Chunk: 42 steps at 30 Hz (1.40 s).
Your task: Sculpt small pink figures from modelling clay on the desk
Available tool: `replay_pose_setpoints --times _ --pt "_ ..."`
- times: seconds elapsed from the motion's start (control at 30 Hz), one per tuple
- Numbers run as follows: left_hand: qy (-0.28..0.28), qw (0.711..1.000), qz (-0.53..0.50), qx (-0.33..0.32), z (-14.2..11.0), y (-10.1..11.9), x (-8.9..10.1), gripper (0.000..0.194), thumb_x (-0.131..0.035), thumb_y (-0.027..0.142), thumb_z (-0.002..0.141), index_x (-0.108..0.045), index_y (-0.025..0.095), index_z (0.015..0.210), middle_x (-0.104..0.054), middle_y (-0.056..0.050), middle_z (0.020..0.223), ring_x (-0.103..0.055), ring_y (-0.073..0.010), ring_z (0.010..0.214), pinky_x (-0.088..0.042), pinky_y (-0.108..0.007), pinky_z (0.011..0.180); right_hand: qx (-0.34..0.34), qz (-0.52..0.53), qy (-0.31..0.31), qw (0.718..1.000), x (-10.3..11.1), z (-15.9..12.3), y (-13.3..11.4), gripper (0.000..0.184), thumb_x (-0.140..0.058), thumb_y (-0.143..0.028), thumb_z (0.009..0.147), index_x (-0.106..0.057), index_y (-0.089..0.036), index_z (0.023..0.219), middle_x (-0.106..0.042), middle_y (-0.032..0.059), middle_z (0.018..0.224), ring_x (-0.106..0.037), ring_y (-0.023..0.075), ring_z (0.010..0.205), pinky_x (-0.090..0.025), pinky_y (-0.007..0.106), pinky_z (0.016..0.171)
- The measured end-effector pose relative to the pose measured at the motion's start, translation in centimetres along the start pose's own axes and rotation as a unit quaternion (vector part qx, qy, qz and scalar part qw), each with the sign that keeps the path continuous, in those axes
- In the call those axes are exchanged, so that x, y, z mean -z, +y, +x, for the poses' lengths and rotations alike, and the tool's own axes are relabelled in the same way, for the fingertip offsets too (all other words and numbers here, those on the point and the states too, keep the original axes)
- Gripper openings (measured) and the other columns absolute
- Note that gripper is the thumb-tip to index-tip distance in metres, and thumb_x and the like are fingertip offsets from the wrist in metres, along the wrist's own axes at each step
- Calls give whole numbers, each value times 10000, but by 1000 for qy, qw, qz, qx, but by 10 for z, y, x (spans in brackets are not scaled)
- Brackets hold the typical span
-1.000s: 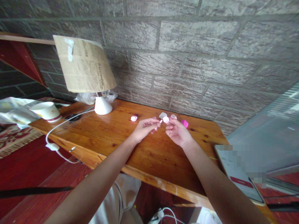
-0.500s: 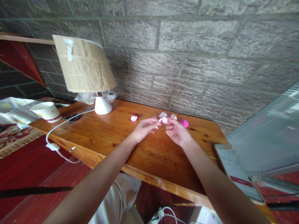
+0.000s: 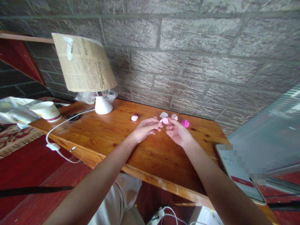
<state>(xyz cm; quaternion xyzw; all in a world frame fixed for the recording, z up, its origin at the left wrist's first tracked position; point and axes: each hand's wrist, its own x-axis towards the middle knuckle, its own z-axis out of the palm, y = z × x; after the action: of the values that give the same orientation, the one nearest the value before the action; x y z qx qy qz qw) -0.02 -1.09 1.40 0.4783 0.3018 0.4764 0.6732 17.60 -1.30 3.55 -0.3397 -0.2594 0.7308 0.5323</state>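
Between my two hands is a small light pink petal-like piece (image 3: 165, 120), too small to make out fully. My left hand (image 3: 145, 130) pinches its left end between thumb and fingertips. From the other side, the thumb and index finger of my right hand (image 3: 179, 133) close on its right edge, the other fingers curled. Just behind lie a whitish petal-like piece (image 3: 163, 115) and a pale pink one (image 3: 174, 117). A bright pink crumpled piece (image 3: 185, 123) rests beyond my right hand. Further left sits a pink-and-white crumpled piece (image 3: 134, 118).
A lamp (image 3: 103, 105) with a newsprint shade stands at the wooden table's (image 3: 98, 134) back left. Its white cord (image 3: 67, 119) runs over the front edge. Left of it are a paper cup (image 3: 47, 111) and black scissors (image 3: 75, 117). A flat white device or box (image 3: 236, 168) lies at right.
Both hands keep nearly the same place and grip on the pink piece. The left fingers have shifted very slightly; the things on the table have not moved.
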Motion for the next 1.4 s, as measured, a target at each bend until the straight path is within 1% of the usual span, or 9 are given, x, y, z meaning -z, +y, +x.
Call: replay_pose_setpoints --times 0.17,0.37,0.5,0.67,0.87,1.0,1.07,1.23,1.4 --pt "10 1000 19 -19 -1 1 -1 390 -887 448 655 -738 140 843 -712 -53 850 -591 -93 693 -353 -190 549 -3 -7 6 1000 0 1 0 210 -883 -169 641 -715 -193 764 -722 -44 780 -451 -4 486 -342 104 407" --pt "10 999 33 -31 -1 0 -1 425 -867 502 666 -749 145 864 -711 -54 842 -581 -96 684 -366 -193 551 15 -42 2 999 2 4 3 223 -897 -240 642 -715 -226 770 -727 -40 809 -428 23 492 -315 156 406" --pt "3 998 50 -24 0 -2 0 426 -871 498 661 -759 145 873 -709 -56 830 -579 -96 683 -354 -193 544 25 -50 4 998 4 5 4 251 -912 -277 616 -719 -231 770 -721 -46 806 -418 27 500 -302 172 421" --pt "-5 997 73 -22 2 -4 1 415 -853 481 688 -768 149 922 -708 -56 827 -574 -99 671 -352 -208 546 37 -79 -4 996 4 4 4 273 -922 -330 598 -736 -228 769 -728 -41 841 -420 30 522 -305 177 446" --pt "-2 995 98 -35 1 -4 0 393 -831 493 703 -762 144 872 -657 -28 718 -539 -95 626 -325 -214 529 53 -127 -1 990 3 3 6 308 -919 -385 588 -757 -235 804 -739 -24 877 -433 47 547 -306 203 476" --pt "2 993 106 -48 1 -4 -1 379 -832 492 696 -753 142 817 -631 -14 673 -517 -87 592 -326 -215 516 59 -136 -6 989 3 2 6 361 -944 -400 525 -761 -237 790 -729 -27 864 -429 41 556 -294 201 493" --pt "9 993 105 -55 1 -5 -1 382 -845 484 676 -754 142 821 -638 -15 676 -522 -88 589 -330 -212 512 65 -137 -4 988 3 2 6 388 -954 -405 496 -763 -241 790 -722 -31 866 -428 38 560 -291 200 500" --pt "32 992 96 -71 2 -7 1 423 -865 444 649 -769 156 944 -705 -40 774 -560 -95 607 -354 -208 515 81 -151 3 985 2 3 8 405 -945 -452 501 -754 -260 802 -716 -31 858 -427 53 562 -290 226 509" --pt "41 992 98 -71 1 -6 0 385 -851 439 666 -771 151 909 -717 -49 773 -559 -97 607 -360 -210 520 93 -166 -8 982 3 2 10 383 -930 -467 542 -765 -260 818 -682 -38 818 -423 52 572 -291 217 520"
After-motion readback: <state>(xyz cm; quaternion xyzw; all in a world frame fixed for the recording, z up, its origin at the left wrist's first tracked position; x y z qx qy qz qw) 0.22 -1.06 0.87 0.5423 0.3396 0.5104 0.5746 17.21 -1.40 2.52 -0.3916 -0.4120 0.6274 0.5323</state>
